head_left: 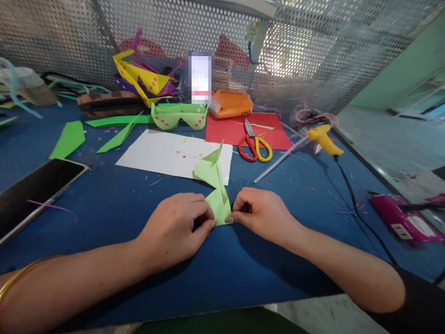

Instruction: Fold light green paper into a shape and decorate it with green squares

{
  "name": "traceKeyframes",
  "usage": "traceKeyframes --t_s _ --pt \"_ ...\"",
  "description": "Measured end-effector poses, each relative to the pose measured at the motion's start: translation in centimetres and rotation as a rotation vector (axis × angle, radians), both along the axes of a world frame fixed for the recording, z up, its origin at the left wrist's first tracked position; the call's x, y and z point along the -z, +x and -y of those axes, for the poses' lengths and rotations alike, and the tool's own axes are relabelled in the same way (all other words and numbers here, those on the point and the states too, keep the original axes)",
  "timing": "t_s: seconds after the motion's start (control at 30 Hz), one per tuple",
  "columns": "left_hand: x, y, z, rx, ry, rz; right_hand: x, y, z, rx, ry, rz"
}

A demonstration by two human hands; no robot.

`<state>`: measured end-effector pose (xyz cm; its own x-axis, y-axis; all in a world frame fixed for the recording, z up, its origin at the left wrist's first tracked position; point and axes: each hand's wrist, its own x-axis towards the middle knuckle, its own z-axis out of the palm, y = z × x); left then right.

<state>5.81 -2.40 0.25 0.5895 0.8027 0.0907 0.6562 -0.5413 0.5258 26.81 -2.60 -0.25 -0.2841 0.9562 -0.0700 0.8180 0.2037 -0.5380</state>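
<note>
A folded light-green paper piece (216, 188) lies on the blue table (114, 208), its pointed end reaching over a white sheet (167, 155). My left hand (174, 227) pinches the near end of the paper from the left. From the right, my right hand (260, 211) pinches the same end. Both sets of fingertips press the fold flat against the table.
Red-and-yellow scissors (255, 146) lie on a red sheet (274, 132). A yellow glue gun (321, 138) with a black cord sits to the right. A phone (33, 190) lies at left. Green paper glasses (178, 116), paper scraps and an orange pouch (232, 103) crowd the back by the mesh wall.
</note>
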Motion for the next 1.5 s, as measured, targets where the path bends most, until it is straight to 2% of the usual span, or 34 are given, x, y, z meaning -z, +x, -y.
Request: traceKeyframes --t_s 0.17,0.27,0.33,0.43,0.5,0.63,0.77,1.27,1.5 --pt "0.0 -0.1 0.4 0.003 0.039 -0.020 -0.6 -0.2 -0.7 -0.025 -0.039 0.099" --pt "0.3 -0.4 0.7 -0.001 0.137 -0.057 -0.7 -0.3 -1.0 -0.042 -0.056 0.112" --pt "0.5 -0.6 0.9 0.060 0.267 -0.084 -0.7 -0.2 -1.0 -0.050 -0.059 0.101" --pt "0.4 -0.7 1.2 0.237 0.467 -0.163 -0.6 -0.1 -0.9 -0.056 -0.045 0.092" --pt "0.3 -0.6 1.4 0.304 0.536 -0.243 -0.6 0.0 -0.9 -0.063 -0.041 0.089" --pt "0.1 -0.2 1.9 0.341 0.605 -0.348 -0.6 0.1 -0.8 -0.077 -0.054 0.064" --pt "0.4 -0.2 2.3 0.321 0.631 -0.338 -0.6 0.2 -0.8 -0.082 -0.045 0.045" --pt "0.4 0.2 3.4 0.333 0.566 -0.400 -0.8 0.0 -1.1 -0.082 -0.085 0.101" --pt "0.3 -0.3 4.5 0.308 0.656 -0.465 -0.8 0.1 -0.9 -0.093 -0.083 0.059"
